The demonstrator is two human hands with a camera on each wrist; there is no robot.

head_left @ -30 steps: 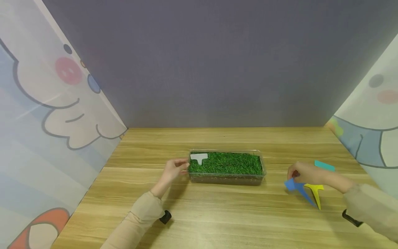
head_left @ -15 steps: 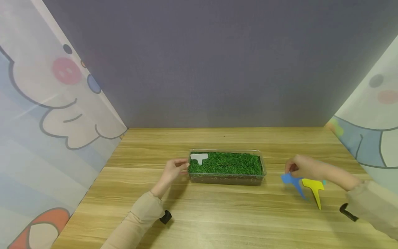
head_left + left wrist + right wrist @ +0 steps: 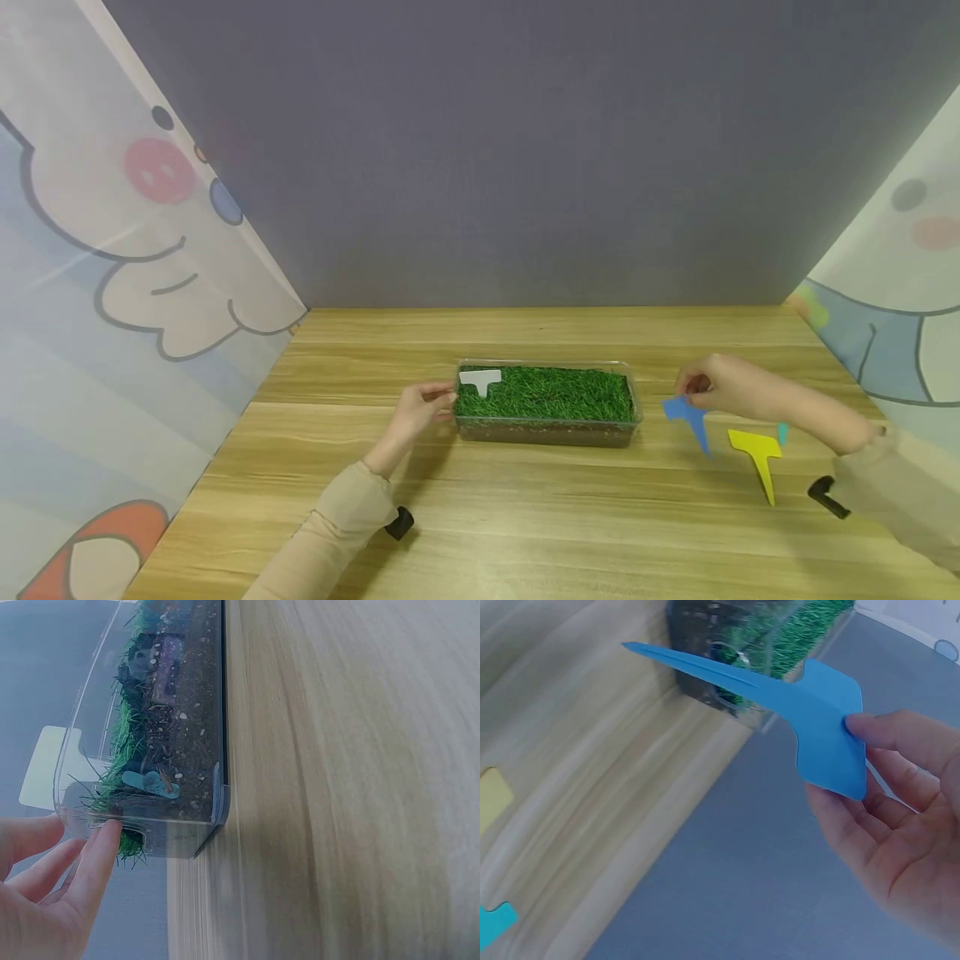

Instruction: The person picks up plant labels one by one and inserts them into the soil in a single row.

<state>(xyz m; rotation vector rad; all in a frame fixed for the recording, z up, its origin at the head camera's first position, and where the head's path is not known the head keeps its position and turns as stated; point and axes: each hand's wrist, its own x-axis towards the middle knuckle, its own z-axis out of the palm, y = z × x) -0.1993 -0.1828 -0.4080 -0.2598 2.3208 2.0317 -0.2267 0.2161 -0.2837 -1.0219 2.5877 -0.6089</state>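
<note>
A clear plastic planter box of soil and green grass stands mid-table. At its left end, my left hand touches the wall near the rim with fairly straight fingers, also seen by the left wrist camera. A white T-shaped plant label is upright in the grass by that end. Right of the box, my right hand pinches a blue plant label by its wide head, stem pointing down, above the table. In the right wrist view, thumb and fingers hold that head's edge.
A yellow plant label lies on the wooden table, below and right of my right hand. Part of a teal label shows beside my right forearm. A dark grey panel stands behind the table, with cartoon-printed walls at both sides.
My right hand has lifted the blue plant label and carried it left and away from me, off the yellow one. The stem now hangs more steeply. My left hand has stayed at the box.
</note>
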